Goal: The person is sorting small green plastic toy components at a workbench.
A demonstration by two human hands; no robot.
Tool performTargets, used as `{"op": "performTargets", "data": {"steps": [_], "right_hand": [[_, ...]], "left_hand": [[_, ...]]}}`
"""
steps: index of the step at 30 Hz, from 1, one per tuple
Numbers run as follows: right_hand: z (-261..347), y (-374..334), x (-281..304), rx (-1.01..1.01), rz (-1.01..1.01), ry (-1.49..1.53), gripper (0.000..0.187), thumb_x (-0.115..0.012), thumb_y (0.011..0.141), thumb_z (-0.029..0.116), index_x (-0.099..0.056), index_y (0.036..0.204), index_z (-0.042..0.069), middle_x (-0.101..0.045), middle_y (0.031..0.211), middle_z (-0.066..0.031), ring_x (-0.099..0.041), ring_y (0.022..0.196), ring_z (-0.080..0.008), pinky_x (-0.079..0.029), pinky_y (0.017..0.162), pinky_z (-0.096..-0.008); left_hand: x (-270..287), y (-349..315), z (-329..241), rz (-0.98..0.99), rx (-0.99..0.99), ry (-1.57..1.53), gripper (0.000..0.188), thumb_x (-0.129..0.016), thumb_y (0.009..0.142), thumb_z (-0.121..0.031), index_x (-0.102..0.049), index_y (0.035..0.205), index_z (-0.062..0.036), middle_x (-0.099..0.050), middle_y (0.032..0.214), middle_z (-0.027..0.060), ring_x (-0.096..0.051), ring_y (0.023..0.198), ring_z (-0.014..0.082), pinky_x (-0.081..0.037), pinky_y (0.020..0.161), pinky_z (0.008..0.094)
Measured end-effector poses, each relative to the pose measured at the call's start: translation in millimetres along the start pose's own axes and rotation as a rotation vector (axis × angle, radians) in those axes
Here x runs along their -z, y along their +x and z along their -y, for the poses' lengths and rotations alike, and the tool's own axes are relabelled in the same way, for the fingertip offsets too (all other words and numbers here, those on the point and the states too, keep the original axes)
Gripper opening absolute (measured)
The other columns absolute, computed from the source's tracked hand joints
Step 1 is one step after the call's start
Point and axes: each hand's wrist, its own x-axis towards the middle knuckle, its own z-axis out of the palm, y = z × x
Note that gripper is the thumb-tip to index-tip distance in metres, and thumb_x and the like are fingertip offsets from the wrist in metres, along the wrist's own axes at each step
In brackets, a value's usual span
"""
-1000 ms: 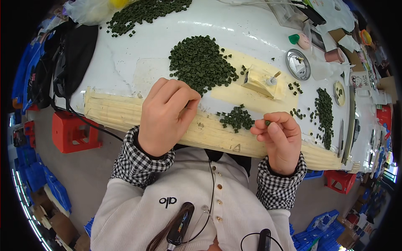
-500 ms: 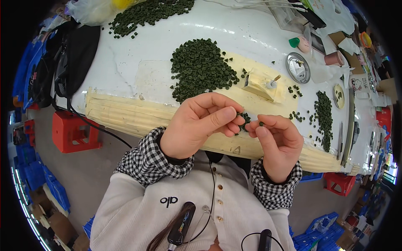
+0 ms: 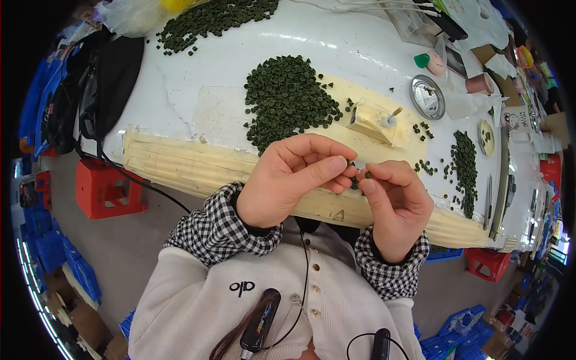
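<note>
Both the left hand [image 3: 288, 183] and right hand [image 3: 393, 201] pinch small dark-green rubbery rings [image 3: 359, 177] at the fingertips, a grip suiting light, probably pliable, easily dropped pieces.

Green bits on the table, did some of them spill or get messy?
Mostly tidy heaps: a big pile of green pieces and a row at right. A few strays lie scattered by the cream block. Nothing looks broken.

Pellet heap [image 3: 290, 99] left of block [image 3: 375, 122]
</note>
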Motion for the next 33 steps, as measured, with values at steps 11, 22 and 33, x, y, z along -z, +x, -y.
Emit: {"op": "performTargets", "data": {"steps": [11, 22, 33], "right_hand": [[-3, 0, -5, -0.002, -0.004, 0.038, 0.021, -0.066, 0.079, -0.009, -0.067, 0.099, -0.003, -0.060, 0.091, -0.0086, -0.058, 0.085, -0.0145, -0.046, 0.076, -0.0240], [-8, -3, -7, 0.125, -0.012, -0.090, 0.027, -0.068, 0.078, -0.009, -0.068, 0.104, -0.002, -0.060, 0.089, -0.0077, -0.057, 0.078, -0.0133, -0.047, 0.068, -0.0220], [-4, -2, -12, 0.324, 0.037, -0.391, 0.035, -0.066, 0.080, -0.006, -0.065, 0.115, 0.000, -0.059, 0.085, -0.0080, -0.055, 0.073, -0.0159, -0.046, 0.064, -0.0228]], "left_hand": [[-7, -4, 2, -0.011, -0.139, 0.129, 0.015, -0.060, 0.087, 0.005, -0.062, 0.102, 0.0040, -0.068, 0.096, 0.0140, -0.066, 0.084, 0.0157, -0.055, 0.078, 0.0280], [-5, -7, 3, 0.007, -0.163, 0.121, 0.019, -0.062, 0.087, 0.003, -0.064, 0.106, 0.0057, -0.067, 0.098, 0.0129, -0.065, 0.088, 0.0134, -0.054, 0.081, 0.0239], [-5, -3, 2, -0.064, -0.199, 0.139, 0.017, -0.063, 0.087, 0.001, -0.064, 0.104, 0.0048, -0.068, 0.093, 0.0113, -0.065, 0.083, 0.0113, -0.055, 0.076, 0.0229]]}}
